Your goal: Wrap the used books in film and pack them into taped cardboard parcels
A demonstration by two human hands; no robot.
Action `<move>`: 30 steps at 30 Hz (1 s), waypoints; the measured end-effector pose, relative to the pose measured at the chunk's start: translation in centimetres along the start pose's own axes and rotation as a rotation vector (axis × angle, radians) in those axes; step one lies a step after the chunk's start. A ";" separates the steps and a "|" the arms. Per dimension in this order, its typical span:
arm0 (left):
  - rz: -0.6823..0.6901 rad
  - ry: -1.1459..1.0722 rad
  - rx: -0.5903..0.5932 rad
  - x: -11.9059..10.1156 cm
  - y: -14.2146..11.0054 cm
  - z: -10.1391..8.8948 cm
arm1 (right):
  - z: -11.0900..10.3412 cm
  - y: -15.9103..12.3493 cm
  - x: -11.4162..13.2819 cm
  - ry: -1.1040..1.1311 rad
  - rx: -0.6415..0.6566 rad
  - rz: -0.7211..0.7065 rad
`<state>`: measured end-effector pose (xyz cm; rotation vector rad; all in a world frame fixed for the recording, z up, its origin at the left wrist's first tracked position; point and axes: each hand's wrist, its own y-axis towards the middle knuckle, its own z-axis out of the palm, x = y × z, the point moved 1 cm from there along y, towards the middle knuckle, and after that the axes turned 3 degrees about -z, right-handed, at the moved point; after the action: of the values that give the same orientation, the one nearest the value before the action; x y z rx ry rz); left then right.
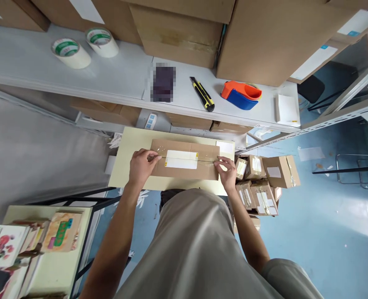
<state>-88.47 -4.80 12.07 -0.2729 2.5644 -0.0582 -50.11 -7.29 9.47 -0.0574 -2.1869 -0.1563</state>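
At far left, books (63, 232) lie on a side table (51, 274); two tape rolls (74, 58) stand on the shelf (124, 68); the left hand (142, 167) touches the left end of a flat carton (185, 173), thumb and forefinger tips together, though what they pinch cannot be told; the carton lies on the pale table (124, 147), a white label (181, 163) on top; the right hand (227, 171) is at its right end, fingers curled, their grip unclear; farther right, taped boxes (257, 180) sit heaped.

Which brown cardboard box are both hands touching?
The long, flat brown cardboard box on the pale-yellow table: left hand and right hand touch its opposite ends; neither touches the others.
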 end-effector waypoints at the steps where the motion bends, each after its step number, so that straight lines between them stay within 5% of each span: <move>1: -0.002 -0.005 0.003 0.0 0.0 0.0 | 0.0 0.0 0.0 0.000 -0.006 -0.003; 10: 0.040 0.031 0.015 -0.8 -0.1 -0.4 | 0.1 -0.1 0.0 -0.012 -0.002 -0.010; 14: 0.068 0.092 0.079 -3.4 0.2 -1.5 | -0.7 0.4 0.9 -0.023 0.002 -0.057; 21: 0.398 -0.095 0.013 -15.3 2.8 -2.4 | -4.9 6.5 6.4 -0.119 -0.085 -0.321; 25: 0.572 -0.184 -0.093 -23.4 4.7 -2.6 | -8.3 13.2 9.4 -0.215 -0.241 -0.428; 30: 0.700 -0.227 -0.156 -30.1 6.0 -2.2 | -9.0 22.4 10.0 -0.400 -0.132 -0.370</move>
<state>-65.94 7.25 29.17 0.5366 2.3008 0.4078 -46.44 13.54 24.86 0.2655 -2.5663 -0.5376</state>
